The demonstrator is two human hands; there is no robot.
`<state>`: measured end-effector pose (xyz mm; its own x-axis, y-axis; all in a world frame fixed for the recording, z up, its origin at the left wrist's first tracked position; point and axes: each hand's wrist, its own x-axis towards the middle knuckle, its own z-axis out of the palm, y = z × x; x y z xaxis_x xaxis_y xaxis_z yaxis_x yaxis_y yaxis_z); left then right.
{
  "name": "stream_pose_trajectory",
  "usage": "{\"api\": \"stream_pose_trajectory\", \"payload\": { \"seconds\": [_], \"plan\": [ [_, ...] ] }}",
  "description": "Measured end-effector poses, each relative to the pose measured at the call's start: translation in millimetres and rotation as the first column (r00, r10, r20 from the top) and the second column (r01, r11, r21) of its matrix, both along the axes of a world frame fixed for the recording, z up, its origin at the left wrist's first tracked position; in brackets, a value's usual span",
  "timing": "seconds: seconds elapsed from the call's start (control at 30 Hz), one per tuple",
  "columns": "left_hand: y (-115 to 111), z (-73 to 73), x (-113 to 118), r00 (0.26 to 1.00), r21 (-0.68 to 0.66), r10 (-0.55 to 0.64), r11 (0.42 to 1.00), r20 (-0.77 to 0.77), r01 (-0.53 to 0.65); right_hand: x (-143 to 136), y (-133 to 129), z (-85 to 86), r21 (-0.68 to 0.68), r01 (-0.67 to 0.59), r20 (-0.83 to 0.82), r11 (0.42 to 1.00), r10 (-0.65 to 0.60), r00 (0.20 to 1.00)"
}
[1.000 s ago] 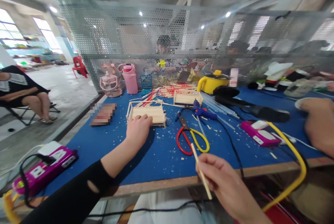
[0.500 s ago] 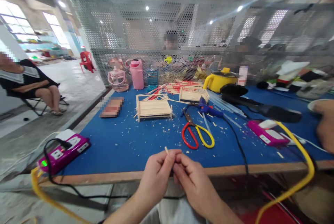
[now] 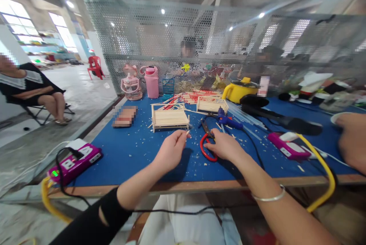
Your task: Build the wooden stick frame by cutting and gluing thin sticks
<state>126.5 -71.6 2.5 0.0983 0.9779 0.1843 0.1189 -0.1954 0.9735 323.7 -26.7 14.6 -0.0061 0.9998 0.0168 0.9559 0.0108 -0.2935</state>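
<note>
Pinched in the fingertips of my left hand (image 3: 171,149) is a short, thin wooden stick (image 3: 188,133), held just in front of a miniature bed-like frame (image 3: 170,118) built from pale sticks. My right hand (image 3: 225,144) is on the scissors (image 3: 202,147), fingers curled at the handles; the red loop shows and the yellow one is mostly covered. The scissors lie on the blue tabletop (image 3: 137,161) with their blades pointing away from me. Just beyond my right hand is a blue hot glue gun (image 3: 230,122).
Behind stand a second stick frame (image 3: 211,105), red and pale sticks (image 3: 197,95), a pink bottle (image 3: 151,83) and a yellow pot (image 3: 238,92). Clear glue sticks (image 3: 247,115) lie right of centre. Purple power strips (image 3: 76,163) sit either side. Another person's hand (image 3: 354,138) is far right.
My hands were together near the table's front edge. They have separated and moved forward, the left toward the stick frame with the small stick, the right onto the scissors' handles.
</note>
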Motion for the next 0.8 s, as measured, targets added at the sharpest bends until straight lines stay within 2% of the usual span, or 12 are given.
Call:
{"api": "stream_pose_trajectory", "payload": {
  "seconds": [0.07, 0.13, 0.17, 0.2, 0.23, 0.27, 0.3, 0.33, 0.4, 0.5, 0.63, 0.8],
  "plan": [
    [27.1, 7.2, -0.8, 0.999, 0.034, -0.034, 0.999, -0.020, 0.035, 5.9, -5.3, 1.4, 0.005, 0.054, -0.049, 0.999, -0.054, 0.997],
    [49.3, 11.3, 0.0, 0.998, 0.047, -0.056, 0.997, 0.005, 0.055, 12.5, -19.5, 0.4, -0.007, 0.093, -0.286, 0.996, -0.091, 0.954],
    [56.9, 12.0, 1.0, 0.997, 0.044, -0.071, 0.997, 0.028, 0.070, 15.1, -28.7, -1.0, -0.035, 0.091, -0.534, 0.995, -0.096, 0.840],
    [61.7, 11.9, 2.2, 0.994, 0.033, -0.092, 0.995, 0.055, 0.090, 16.9, -38.3, -2.8, -0.067, 0.047, -0.771, 0.997, -0.081, 0.632],
    [63.7, 11.3, 3.2, 0.990, 0.017, -0.115, 0.993, 0.084, 0.114, 17.6, -47.5, -4.9, -0.098, -0.036, -0.903, 0.994, -0.074, 0.423],
    [63.2, 10.5, 3.9, 0.984, 0.000, -0.138, 0.990, 0.110, 0.138, 17.5, -55.4, -7.0, -0.112, -0.120, -0.967, 0.986, -0.081, 0.242],
    [60.8, 9.7, 4.0, 0.975, -0.023, -0.163, 0.986, 0.148, 0.168, 16.6, -61.6, -8.7, -0.128, -0.190, -0.987, 0.973, -0.108, 0.116],
    [57.1, 9.4, 3.6, 0.960, -0.056, -0.190, 0.977, 0.207, 0.206, 15.2, -65.7, -10.0, -0.146, -0.257, -0.989, 0.955, -0.140, 0.043],
    [48.3, 10.0, 1.2, 0.893, -0.134, -0.234, 0.943, 0.384, 0.305, 11.3, -67.3, -10.7, -0.166, -0.346, -0.986, 0.924, -0.167, 0.028],
    [39.6, 13.2, -3.1, 0.773, -0.192, -0.190, 0.907, 0.605, 0.374, 1.8, -59.1, -8.0, -0.094, -0.379, -0.993, 0.921, -0.059, 0.102],
    [38.6, 16.3, -6.3, 0.772, -0.172, -0.049, 0.964, 0.634, 0.202, -20.1, -48.7, -7.1, 0.003, -0.280, -0.994, 0.960, 0.033, 0.100],
    [36.4, 19.1, -7.9, 0.782, -0.155, -0.050, 0.970, 0.622, 0.186, -44.3, -45.2, -11.5, 0.008, -0.121, -0.994, 0.993, 0.021, 0.109]
  ]
}}
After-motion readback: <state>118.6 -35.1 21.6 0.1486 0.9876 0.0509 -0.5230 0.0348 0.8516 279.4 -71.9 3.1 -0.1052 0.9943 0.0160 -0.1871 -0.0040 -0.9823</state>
